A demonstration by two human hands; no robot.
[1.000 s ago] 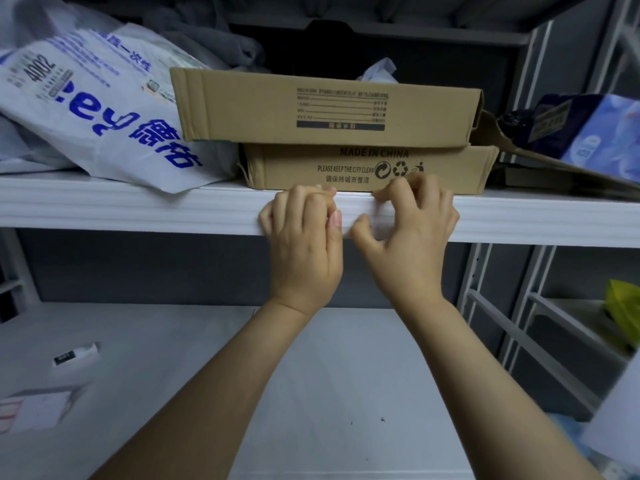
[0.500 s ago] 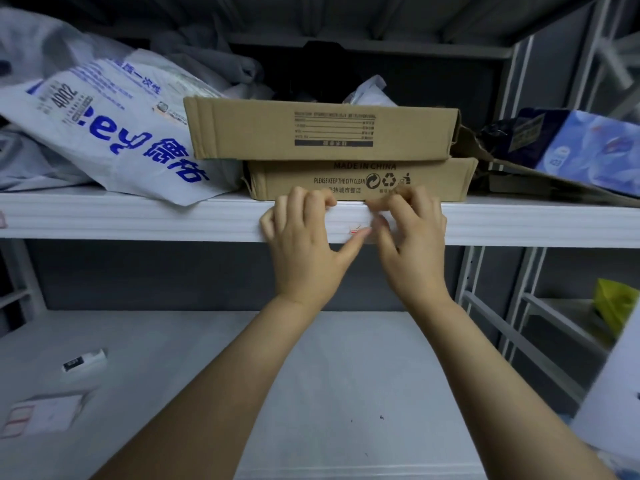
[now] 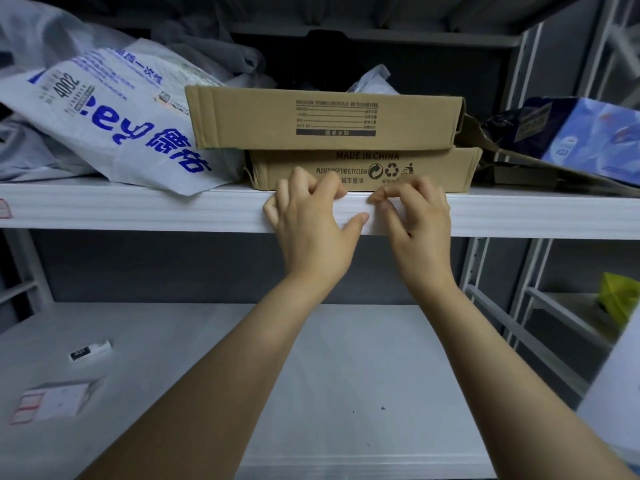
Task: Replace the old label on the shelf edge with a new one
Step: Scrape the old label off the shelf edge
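Our left hand (image 3: 311,230) grips the ribbed white shelf edge (image 3: 138,209), which runs left to right. Our right hand (image 3: 419,230) curls against it; its hold we cannot tell.

Shows matt, ribbed, white-painted metal along the shelf edge (image 3: 138,209), plain matt brown corrugated cardboard in the two stacked boxes (image 3: 325,119), crinkled, faintly glossy white plastic in the printed bag (image 3: 114,119), and shiny blue film on the pack (image 3: 588,129).

Two-tier white shelf (image 3: 138,209).
Upper tier: bag (image 3: 114,133), carton stack (image 3: 443,174), blue pack (image 3: 588,136). Lower tier (image 3: 346,375): label sheet (image 3: 52,403), small white item (image 3: 91,351).
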